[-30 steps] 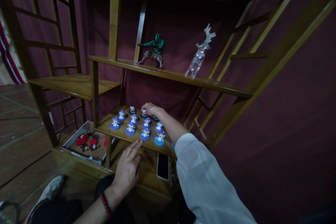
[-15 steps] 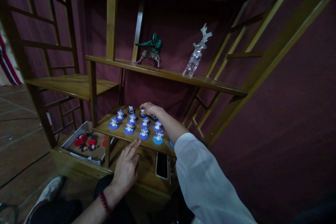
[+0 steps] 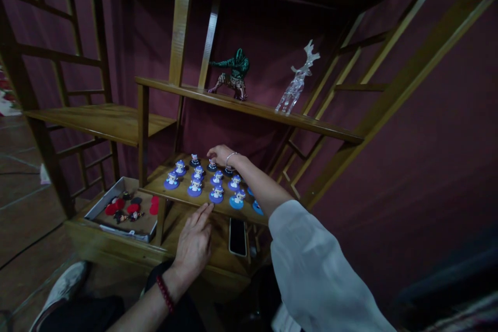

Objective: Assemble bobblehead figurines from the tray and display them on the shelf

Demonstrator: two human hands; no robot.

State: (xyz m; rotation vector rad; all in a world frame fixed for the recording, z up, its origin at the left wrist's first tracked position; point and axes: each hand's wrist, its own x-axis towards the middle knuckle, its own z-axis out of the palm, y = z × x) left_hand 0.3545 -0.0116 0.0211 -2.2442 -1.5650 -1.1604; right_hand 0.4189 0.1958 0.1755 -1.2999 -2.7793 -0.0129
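Rows of small figurines on round bases stand on a low wooden shelf (image 3: 155,182). Most have purple bases, such as the front purple figurine (image 3: 216,194); a light-blue-based figurine (image 3: 237,199) stands to its right. Along the back are figurines on black bases. My right hand (image 3: 222,154), wearing a bracelet, reaches over the rows, its bent fingers closed at the top of a black-based figurine (image 3: 212,165); the fingertips are partly hidden. My left hand (image 3: 194,238) has its fingers stretched out, the tips at the shelf's front edge, holding nothing.
An open box (image 3: 144,222) with red-based figurines sits lower left. A phone (image 3: 237,237) lies below the shelf. Above stand a green-and-bronze figure (image 3: 237,73) and a clear deer (image 3: 293,88) on an upper shelf (image 3: 233,106). Wooden posts frame the sides.
The view has shifted slightly. My right hand stays at the same black-based figurine in the back row, and my left hand remains at the shelf's front edge.
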